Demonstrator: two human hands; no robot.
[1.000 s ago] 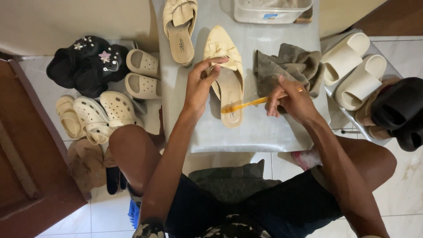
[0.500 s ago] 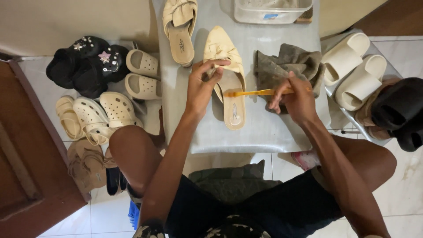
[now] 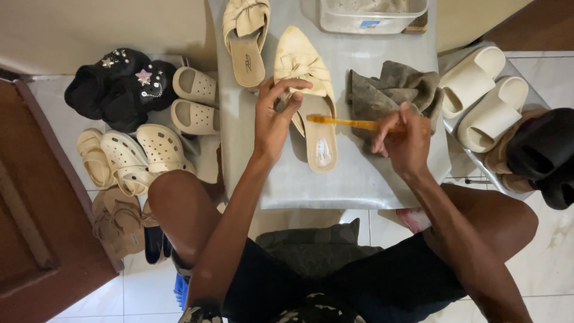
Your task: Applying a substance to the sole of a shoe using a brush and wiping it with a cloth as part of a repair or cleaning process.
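- Landmark: cream pointed slipper (image 3: 311, 101) with a knotted bow, lying sole down near the middle of the grey tabletop (image 3: 359, 179), toe pointing away from the person
- Left hand (image 3: 274, 119): fingers curled over the left edge of the slipper at the bow, thumb and fingertips pressing on it; grasping the slipper and holding it flat against the tabletop
- Right hand (image 3: 403, 140): just right of the slipper, fingers closed around the handle end of an orange toothbrush (image 3: 353, 123); firm pinch-type grip
- Toothbrush: lies roughly level, crossing from the right hand leftward, head end over the slipper's insole just behind the bow; whether the bristles touch cannot be told
- Second cream slipper (image 3: 246, 39): just left of and further away than the landmark slipper, same orientation, untouched
- Grey crumpled cloth (image 3: 388, 90): immediately right of the slipper, partly behind the right hand
- Clear plastic tub (image 3: 373, 15): beyond the slipper, at the far edge of the tabletop
- White slides (image 3: 484, 98): well right of the slipper, on a lower surface, beside black footwear (image 3: 547, 152)
- Left of the slipper, on the floor: black decorated shoes (image 3: 119, 84), beige slides (image 3: 194, 101), cream clogs (image 3: 143, 155)
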